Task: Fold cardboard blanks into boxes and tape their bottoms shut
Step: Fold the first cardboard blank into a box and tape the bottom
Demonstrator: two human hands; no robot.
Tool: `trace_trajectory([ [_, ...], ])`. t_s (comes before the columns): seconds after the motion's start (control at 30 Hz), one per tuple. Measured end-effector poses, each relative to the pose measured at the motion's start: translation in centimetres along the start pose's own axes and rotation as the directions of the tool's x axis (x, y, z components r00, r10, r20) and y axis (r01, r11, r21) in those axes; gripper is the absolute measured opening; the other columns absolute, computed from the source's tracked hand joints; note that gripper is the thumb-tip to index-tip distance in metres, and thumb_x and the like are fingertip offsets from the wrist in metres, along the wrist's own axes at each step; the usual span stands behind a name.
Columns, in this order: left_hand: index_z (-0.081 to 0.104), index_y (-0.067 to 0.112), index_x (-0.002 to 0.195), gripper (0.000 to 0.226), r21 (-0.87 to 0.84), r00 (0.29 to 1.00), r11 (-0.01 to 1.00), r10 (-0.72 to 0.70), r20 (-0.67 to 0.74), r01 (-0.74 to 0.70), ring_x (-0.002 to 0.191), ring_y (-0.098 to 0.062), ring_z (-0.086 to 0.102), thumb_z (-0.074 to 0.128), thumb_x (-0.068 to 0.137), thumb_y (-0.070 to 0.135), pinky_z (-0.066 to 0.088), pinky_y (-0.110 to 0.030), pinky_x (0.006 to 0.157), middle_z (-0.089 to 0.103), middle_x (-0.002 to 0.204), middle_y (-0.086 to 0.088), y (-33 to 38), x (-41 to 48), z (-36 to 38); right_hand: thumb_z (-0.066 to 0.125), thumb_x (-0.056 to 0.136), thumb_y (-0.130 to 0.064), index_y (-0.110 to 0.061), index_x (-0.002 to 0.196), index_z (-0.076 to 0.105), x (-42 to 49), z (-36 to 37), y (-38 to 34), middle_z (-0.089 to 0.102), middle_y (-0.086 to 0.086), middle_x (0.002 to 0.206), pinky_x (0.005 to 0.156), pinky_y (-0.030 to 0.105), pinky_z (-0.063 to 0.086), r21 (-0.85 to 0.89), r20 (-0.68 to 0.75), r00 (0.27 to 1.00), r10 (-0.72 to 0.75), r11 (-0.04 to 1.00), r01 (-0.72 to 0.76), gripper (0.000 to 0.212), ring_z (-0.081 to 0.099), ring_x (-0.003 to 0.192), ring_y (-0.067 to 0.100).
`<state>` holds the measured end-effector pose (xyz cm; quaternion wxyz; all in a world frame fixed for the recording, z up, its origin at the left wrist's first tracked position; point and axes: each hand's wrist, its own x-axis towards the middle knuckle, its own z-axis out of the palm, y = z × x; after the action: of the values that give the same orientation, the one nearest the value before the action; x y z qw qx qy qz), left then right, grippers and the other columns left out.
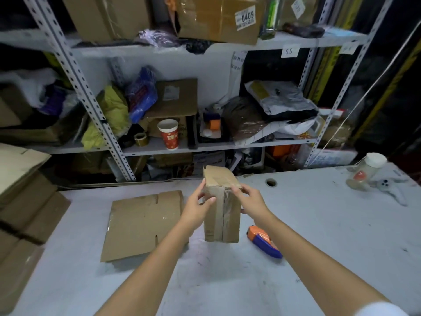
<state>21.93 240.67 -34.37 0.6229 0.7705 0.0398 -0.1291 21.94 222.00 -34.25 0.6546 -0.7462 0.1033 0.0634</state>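
A folded brown cardboard box (222,215) stands tilted at the middle of the grey table (319,236), its taped seam facing me. My left hand (197,207) grips the box's upper left side, thumb across the front face. On the upper right edge my right hand (251,199) holds the box with curled fingers. A flat cardboard blank (142,223) lies on the table to the left of the box. An orange and blue tape dispenser (264,241) lies to the right of the box.
A stack of flat cardboard (25,201) rises at the left edge. A clear jar with a white lid (366,171) and a grey object (391,188) sit at the far right. Cluttered metal shelves (109,137) stand behind the table, holding a red paper cup (169,134).
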Motion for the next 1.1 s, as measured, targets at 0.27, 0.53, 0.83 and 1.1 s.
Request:
trace_trajectory([
  [0.27,0.053,0.03,0.137,0.048,-0.031,0.987,0.994,-0.107,-0.118,0.104,0.104,-0.024,0.062,0.064,0.093,0.044,0.051,-0.037,0.077,0.066,0.123,-0.003,-0.1,0.2,0.3,0.069,0.088,-0.048,-0.029,0.139,0.057,0.0,1.3,0.9,0.063,-0.016,0.129,0.092,0.037,0.057,-0.139,0.058,0.995,-0.077,0.987,0.085,0.055,0.063,0.112,0.008],
  [0.53,0.054,0.036,0.125,0.031,-0.016,0.993,0.999,-0.048,-0.106,0.046,0.097,-0.004,0.058,0.062,0.096,0.026,0.046,-0.023,0.07,0.064,0.107,0.015,-0.1,-0.3,-0.3,0.064,0.095,-0.033,-0.024,0.127,0.062,0.0,1.6,1.3,0.061,-0.01,0.124,0.089,0.043,0.058,-0.038,-0.014,1.0,0.021,0.999,-0.022,0.033,0.06,0.114,0.013],
  [0.83,0.059,0.038,0.124,0.034,-0.043,0.984,0.998,-0.057,-0.17,0.05,0.106,-0.018,0.064,0.067,0.092,0.044,0.055,-0.043,0.093,0.068,0.115,0.009,-0.3,0.0,-1.2,0.066,0.095,-0.035,-0.025,0.142,0.053,-0.6,0.7,0.4,0.056,-0.018,0.128,0.088,0.026,0.053,-0.068,0.182,0.983,-0.017,0.997,0.029,0.049,0.061,0.109,0.003],
  [1.1,0.058,0.034,0.129,0.037,-0.054,0.99,0.998,-0.042,-0.138,0.034,0.105,-0.015,0.063,0.066,0.093,0.04,0.054,-0.036,0.089,0.068,0.114,0.01,-0.2,-0.1,-0.7,0.053,0.103,-0.032,-0.028,0.123,0.062,-0.5,1.2,-0.9,0.066,-0.01,0.112,0.082,0.03,0.053,0.077,0.145,0.978,0.15,0.984,-0.163,0.022,0.062,0.101,0.007],
])
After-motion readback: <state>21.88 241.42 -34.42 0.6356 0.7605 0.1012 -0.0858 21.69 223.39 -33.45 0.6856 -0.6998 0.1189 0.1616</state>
